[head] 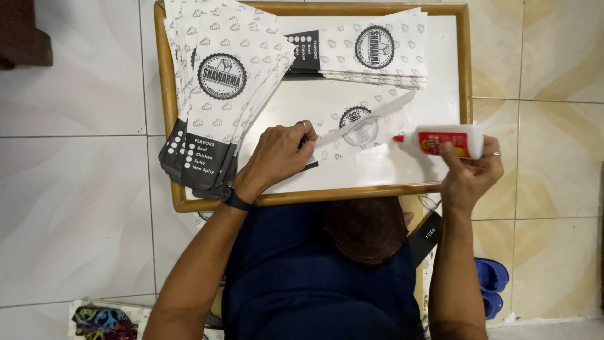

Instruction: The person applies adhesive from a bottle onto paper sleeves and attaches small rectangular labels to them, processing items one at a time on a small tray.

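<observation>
Hidden or cut off:
- Paper sheet (362,129), near counter (352,192) front edge: lower left end covered by left hand (277,154).
- Glue bottle (450,140): base hidden inside right hand (469,173) grip.
- Blue slippers (492,286): partly behind right forearm.
- Colourful item (104,321), bottom left: cropped, unidentifiable.

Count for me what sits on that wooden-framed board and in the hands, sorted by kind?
Piles of printed paper wrappers: 2, a fanned pile and a stacked pile
Single wrapper being folded under the left hand: 1
Glue bottle in the right hand: 1
Total: 4
</observation>
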